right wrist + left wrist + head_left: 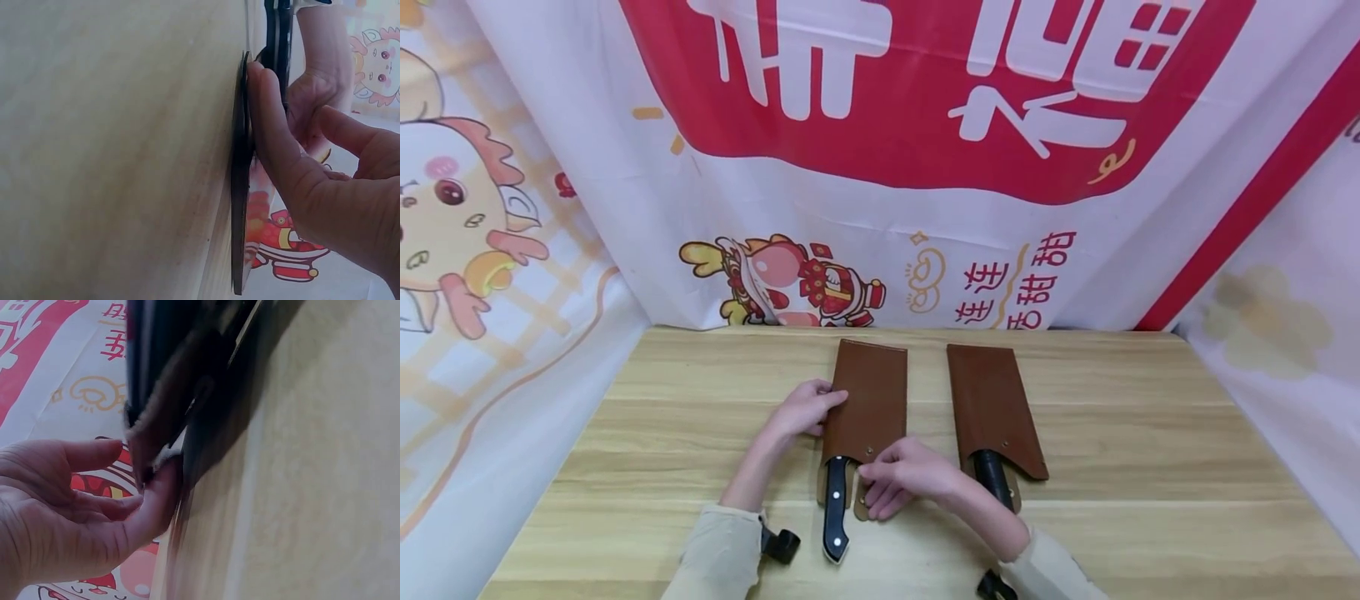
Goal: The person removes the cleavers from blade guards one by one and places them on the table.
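Observation:
A brown leather knife sheath (pixel 872 392) lies on the table with a knife in it. The knife's black riveted handle (pixel 837 508) sticks out toward me; its blade is hidden inside. At the sheath's left edge, my left hand (pixel 805 410) grips with the thumb over the top and fingers at the underside. One finger (pixel 164 500) reaches between sheath and table in the left wrist view. My right hand (pixel 913 471) rests its fingers on the snap flap (pixel 862 502) at the sheath's mouth. In the right wrist view, those fingers (pixel 275 119) lie nearly straight against it, thumb apart.
A second brown sheath (pixel 992 400) lies to the right, a black rounded handle (pixel 992 475) protruding from it, partly behind my right forearm. The wooden table (pixel 1150 467) ends at a printed cloth (pixel 910 217) at the back and sides.

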Available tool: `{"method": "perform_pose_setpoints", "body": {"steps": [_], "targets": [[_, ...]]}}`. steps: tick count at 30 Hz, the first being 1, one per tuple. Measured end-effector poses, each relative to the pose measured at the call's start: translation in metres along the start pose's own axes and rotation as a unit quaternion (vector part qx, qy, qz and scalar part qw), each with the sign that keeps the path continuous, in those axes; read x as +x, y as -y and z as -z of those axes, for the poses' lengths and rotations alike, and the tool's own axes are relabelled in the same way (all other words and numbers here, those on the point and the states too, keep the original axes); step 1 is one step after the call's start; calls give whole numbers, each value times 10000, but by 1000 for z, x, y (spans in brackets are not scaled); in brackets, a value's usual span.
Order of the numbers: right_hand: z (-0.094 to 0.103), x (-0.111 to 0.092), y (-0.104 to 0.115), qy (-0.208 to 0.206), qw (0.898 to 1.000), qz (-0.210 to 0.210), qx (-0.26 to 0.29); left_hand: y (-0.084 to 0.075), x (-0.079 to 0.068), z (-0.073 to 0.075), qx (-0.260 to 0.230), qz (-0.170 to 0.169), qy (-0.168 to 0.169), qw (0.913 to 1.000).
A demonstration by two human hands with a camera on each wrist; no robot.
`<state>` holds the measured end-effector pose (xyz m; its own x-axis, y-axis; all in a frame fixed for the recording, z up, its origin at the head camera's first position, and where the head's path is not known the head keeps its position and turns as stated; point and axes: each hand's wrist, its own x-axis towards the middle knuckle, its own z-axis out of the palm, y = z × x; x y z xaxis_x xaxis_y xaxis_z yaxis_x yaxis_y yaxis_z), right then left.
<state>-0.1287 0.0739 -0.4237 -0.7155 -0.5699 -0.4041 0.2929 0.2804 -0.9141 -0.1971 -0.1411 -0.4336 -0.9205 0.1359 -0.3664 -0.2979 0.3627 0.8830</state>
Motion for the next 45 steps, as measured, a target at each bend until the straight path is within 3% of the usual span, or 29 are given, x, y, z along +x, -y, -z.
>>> {"method": "perform_pose_setpoints", "body": {"steps": [4, 13, 22, 32, 39, 45], "targets": [[-1, -2, 0, 55, 10000, 19, 31, 0, 1, -3, 14, -66, 16, 10000], [-4, -2, 2, 125, 9999, 24, 41, -1, -1, -6, -445, -135, -46, 9989], [-5, -4, 4, 194, 9997, 47, 122, -1, 2, -5, -903, -114, -510, 9945], [-7, -2, 5, -461, 9989, 37, 9, -6, 1, -1, -1778, -149, -770, 9809], [-8, -1, 6, -492, 9961, 131, 723, -9, -1, 2, -1947, -198, -839, 9771], [-8, -2, 7, -457, 9937, 265, 993, -8, 2, 2, -2146, -276, -752, 9734]]}}
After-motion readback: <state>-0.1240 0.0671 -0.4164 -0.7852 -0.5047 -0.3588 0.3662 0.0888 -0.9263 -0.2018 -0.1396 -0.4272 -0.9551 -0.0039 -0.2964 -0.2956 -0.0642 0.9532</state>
